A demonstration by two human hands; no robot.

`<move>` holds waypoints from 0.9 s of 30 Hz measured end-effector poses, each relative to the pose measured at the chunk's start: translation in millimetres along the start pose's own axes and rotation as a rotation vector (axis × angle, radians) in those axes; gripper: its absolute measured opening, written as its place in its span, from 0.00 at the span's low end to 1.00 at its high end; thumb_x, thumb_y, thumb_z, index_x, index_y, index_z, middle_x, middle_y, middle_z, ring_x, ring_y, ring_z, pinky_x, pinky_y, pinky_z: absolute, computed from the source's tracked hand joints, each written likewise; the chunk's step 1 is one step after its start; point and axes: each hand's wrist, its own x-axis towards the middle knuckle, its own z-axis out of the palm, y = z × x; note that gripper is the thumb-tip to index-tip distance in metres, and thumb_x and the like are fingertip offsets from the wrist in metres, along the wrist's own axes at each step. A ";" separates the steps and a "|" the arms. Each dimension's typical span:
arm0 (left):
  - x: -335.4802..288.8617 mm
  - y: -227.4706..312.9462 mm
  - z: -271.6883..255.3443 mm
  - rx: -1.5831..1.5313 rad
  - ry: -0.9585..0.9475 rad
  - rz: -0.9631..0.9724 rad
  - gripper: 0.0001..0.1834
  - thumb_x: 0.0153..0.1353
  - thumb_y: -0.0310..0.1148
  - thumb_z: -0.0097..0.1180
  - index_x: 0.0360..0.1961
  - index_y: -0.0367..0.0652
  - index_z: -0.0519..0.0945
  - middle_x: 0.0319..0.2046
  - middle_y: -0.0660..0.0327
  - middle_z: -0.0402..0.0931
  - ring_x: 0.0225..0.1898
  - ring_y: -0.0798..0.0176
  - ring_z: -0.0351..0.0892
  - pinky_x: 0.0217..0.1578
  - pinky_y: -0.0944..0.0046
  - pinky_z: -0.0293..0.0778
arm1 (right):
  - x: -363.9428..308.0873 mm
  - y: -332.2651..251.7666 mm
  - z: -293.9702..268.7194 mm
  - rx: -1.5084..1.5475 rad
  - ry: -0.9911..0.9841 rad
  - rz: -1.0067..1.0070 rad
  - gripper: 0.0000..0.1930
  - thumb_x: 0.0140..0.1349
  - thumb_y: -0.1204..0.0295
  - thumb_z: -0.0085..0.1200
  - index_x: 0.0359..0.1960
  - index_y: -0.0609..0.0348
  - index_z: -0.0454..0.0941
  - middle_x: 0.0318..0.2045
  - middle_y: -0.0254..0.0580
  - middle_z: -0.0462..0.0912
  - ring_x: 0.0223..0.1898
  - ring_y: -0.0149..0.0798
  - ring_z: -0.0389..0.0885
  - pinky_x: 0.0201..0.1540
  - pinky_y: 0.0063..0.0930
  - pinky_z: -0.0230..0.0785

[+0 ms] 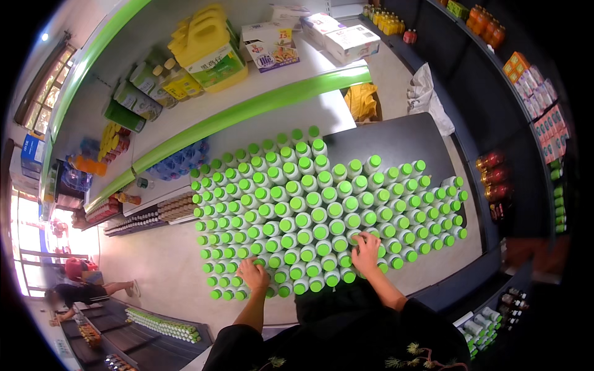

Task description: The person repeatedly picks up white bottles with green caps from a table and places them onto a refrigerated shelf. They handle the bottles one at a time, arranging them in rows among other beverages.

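Observation:
Many white bottles with bright green caps [320,214] stand upright, packed in close rows in front of me. At the near left side of the block, my left hand [253,274] is bent around a bottle by its green cap [257,263]. Farther right, my right hand [367,252] reaches in from the near edge, its fingers curled at another bottle's cap [356,238]. The hands and neighbouring caps partly hide the bodies of both bottles. The bottles on the right stand on a dark tabletop [396,139].
A green-edged shelf [247,106] beyond the bottles carries yellow oil jugs [213,59], tins and cartons [269,46]. Dark shelves with drinks [486,28] line the right. A white sack [427,99] lies behind the table. Another person [77,294] is at the far lower left, by more shelving.

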 end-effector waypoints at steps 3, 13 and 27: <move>0.9 1.7 -4.7 0.034 0.009 -0.003 0.15 0.63 0.34 0.50 0.48 0.46 0.80 0.46 0.55 0.77 0.59 0.47 0.72 0.67 0.41 0.55 | 8.6 -4.2 -3.9 0.043 -0.032 0.037 0.22 0.49 0.80 0.61 0.50 0.51 0.82 0.52 0.47 0.76 0.58 0.53 0.74 0.62 0.54 0.60; -4.6 4.6 -3.1 0.037 -0.003 -0.011 0.15 0.63 0.34 0.50 0.49 0.46 0.80 0.47 0.54 0.76 0.59 0.46 0.71 0.67 0.41 0.55 | 53.4 50.3 -44.7 -0.006 0.097 0.147 0.22 0.54 0.78 0.59 0.54 0.54 0.80 0.57 0.51 0.75 0.62 0.57 0.72 0.67 0.55 0.60; -3.3 6.2 -2.6 0.035 0.042 0.009 0.13 0.63 0.33 0.51 0.48 0.45 0.80 0.45 0.56 0.77 0.56 0.48 0.73 0.65 0.43 0.57 | 57.3 77.0 -47.8 -0.219 -0.026 0.176 0.33 0.58 0.74 0.61 0.69 0.53 0.73 0.62 0.55 0.73 0.67 0.57 0.69 0.76 0.58 0.50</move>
